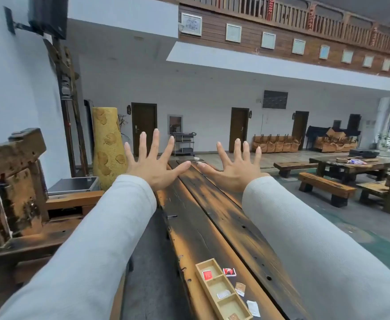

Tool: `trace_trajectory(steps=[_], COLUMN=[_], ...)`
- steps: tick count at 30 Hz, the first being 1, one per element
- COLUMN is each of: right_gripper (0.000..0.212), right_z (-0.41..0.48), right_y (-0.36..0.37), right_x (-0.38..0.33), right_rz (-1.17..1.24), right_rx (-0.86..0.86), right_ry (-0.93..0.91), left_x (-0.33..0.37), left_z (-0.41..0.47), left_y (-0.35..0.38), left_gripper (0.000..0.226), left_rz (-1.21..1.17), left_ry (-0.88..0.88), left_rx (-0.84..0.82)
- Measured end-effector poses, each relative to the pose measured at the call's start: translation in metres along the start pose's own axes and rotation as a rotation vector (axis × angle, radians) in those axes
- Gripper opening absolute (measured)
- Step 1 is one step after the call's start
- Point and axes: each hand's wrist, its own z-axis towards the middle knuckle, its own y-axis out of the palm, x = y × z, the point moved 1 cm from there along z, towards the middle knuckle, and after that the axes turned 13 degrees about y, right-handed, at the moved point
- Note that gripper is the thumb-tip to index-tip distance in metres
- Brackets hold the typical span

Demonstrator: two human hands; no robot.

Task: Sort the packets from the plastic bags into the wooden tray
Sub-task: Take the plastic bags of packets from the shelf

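Both arms in pale grey sleeves are stretched out in front of me. My left hand [153, 162] and my right hand [234, 166] are raised high above the table, fingers spread wide, holding nothing. Far below them, near the bottom edge, a light wooden tray [214, 294] with three compartments lies on the long dark plank table [224, 218]. A red packet [207, 275] sits in the far compartment, a white one [223, 294] in the middle, a brownish one [233, 316] in the near one. Beside the tray on its right lie a red plastic bag [229, 272], a brown-and-white one [240, 288] and a white one [253, 308].
A rough wooden chair [16, 181] and side bench stand at the left, with a tall yellow vase [107, 146] behind. Low wooden benches [327, 185] and another table [353, 163] fill the right side of the hall. Doors line the far wall.
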Motion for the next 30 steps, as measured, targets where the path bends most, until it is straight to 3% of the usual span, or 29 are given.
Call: trace_trajectory(steps=[20,30], right_gripper=[0.096,0.098], right_z=[-0.038,-0.055], right_y=[0.011,0.025], right_x=[-0.158,-0.232], right_rz=[0.029,0.058], right_rx=[0.03,-0.05], right_ry=[-0.161,-0.276], left_x=[-0.131,-0.191], left_z=[-0.077,-0.12], left_y=[-0.029,-0.033], left_gripper=[0.086,0.087], left_rz=[0.125,0.192], left_ry=[-0.08,-0.168], left_rx=[0.043,0.015])
